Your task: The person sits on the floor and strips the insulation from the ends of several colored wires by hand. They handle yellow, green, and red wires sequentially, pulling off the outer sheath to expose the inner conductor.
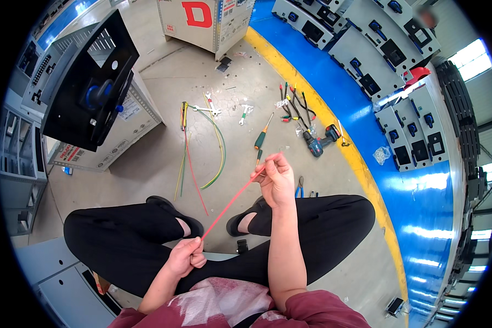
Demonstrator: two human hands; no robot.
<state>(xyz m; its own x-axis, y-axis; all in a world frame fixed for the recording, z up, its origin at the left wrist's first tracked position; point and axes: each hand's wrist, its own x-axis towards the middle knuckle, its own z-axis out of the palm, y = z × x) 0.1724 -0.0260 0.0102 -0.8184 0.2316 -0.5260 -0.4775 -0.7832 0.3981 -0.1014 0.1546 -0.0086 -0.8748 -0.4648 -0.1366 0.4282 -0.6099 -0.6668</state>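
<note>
Maroon-and-white fabric shirt [224,298] nearest; left grip [186,258] and right grip [277,183] pinch thin red wire [229,206], fitted to nothing visible, curved yellow-green wire [223,153] loose on grey floor [153,183].

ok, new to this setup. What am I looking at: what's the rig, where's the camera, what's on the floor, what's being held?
There's no machine here: just a person working bare-handed. The single picture comes from the left one of two wide fisheye cameras worn on the head, looking down, so straight edges bend near the rim. Picture left is the person's left.

The left hand and right hand pinch a thin red wire in their fingers, drawn about straight between them, slanting up to the right.

Beyond the feet, the grey floor holds yellow-green wires, a green-handled screwdriver and a cordless drill. A large black panel stands at left.
</note>
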